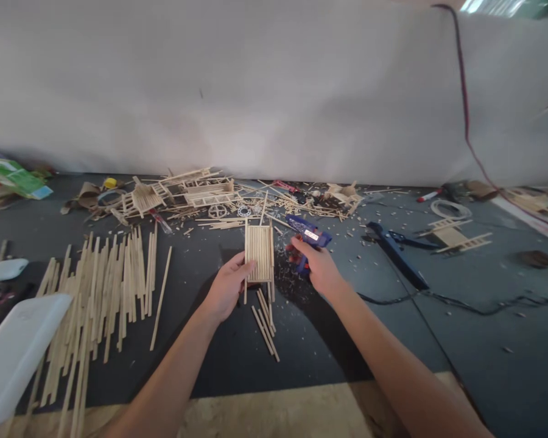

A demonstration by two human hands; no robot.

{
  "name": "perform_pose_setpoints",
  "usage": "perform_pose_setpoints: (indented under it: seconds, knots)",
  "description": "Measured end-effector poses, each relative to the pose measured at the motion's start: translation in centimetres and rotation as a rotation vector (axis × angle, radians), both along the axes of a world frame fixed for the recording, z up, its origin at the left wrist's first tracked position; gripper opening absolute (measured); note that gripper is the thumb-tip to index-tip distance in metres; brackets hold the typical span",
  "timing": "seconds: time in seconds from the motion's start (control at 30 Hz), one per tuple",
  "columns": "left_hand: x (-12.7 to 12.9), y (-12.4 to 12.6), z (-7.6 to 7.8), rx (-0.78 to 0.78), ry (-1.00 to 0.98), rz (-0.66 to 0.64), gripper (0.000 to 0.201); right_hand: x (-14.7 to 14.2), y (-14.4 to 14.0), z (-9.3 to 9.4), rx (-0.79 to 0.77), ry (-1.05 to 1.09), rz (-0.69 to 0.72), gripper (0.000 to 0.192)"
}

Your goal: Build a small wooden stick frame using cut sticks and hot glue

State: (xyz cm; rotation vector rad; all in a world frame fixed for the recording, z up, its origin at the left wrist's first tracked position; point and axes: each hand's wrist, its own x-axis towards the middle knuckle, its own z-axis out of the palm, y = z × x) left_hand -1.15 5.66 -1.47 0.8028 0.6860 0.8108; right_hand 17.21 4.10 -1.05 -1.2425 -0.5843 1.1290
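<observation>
My left hand (228,283) grips the lower left side of a small model piece made of thin wooden sticks (259,252), its thumb on the slatted face. The sticks lie side by side, with longer ones along the edges. In my right hand (318,264) is a blue glue gun (308,230), fingers around its handle and trigger. The gun's nozzle points left, close to the upper right of the stick model but apart from it. Several loose sticks (265,328) lie on the dark table just below the model.
A wide spread of wooden sticks (95,292) covers the left of the table, beside a white power bank (18,353). Finished stick pieces (210,191) and scraps line the wall. To the right lie a dark blue tool (397,252), a black cable (470,304) and a small stick chair (454,236).
</observation>
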Motion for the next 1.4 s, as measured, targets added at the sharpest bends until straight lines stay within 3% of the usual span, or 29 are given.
perform_pose_setpoints:
  seconds: [0.17,0.33,0.5,0.67,0.83,1.0,1.13,1.23,1.4]
  knots:
    - [0.1,-0.2,0.1,0.018,0.073,-0.049,0.038,-1.4,0.1,-0.6,0.092,0.035,0.060,0.023]
    - [0.1,-0.2,0.0,0.019,0.112,-0.091,0.041,-1.9,-0.1,-0.6,0.080,-0.018,0.060,0.024]
    - [0.3,-0.1,-0.5,-0.033,0.206,0.027,0.034,-1.6,-0.1,-0.8,0.042,-0.127,0.041,0.017]
    - [0.4,0.0,-0.8,0.023,0.208,0.160,0.033,-1.1,-0.2,-0.8,0.083,-0.149,0.063,0.020]
    - [0.4,-0.2,-0.3,0.095,0.103,0.078,0.049,-1.7,-0.1,-1.0,0.127,-0.084,0.040,0.019]
    - [0.3,-0.3,0.1,0.112,0.097,-0.041,0.048,-2.2,0.0,-1.1,0.135,-0.017,-0.038,0.024]
    - [0.2,-0.4,0.3,0.129,0.127,-0.050,0.047,-2.3,0.2,-0.7,0.160,0.001,-0.119,0.026]
    - [0.1,-0.2,0.2,0.144,0.165,0.004,0.042,-2.1,0.4,-0.4,0.183,0.000,-0.182,0.025]
    - [-0.3,0.5,-0.1,0.041,0.062,0.288,0.027,-1.9,0.4,-0.1,0.249,0.011,-0.215,0.022]
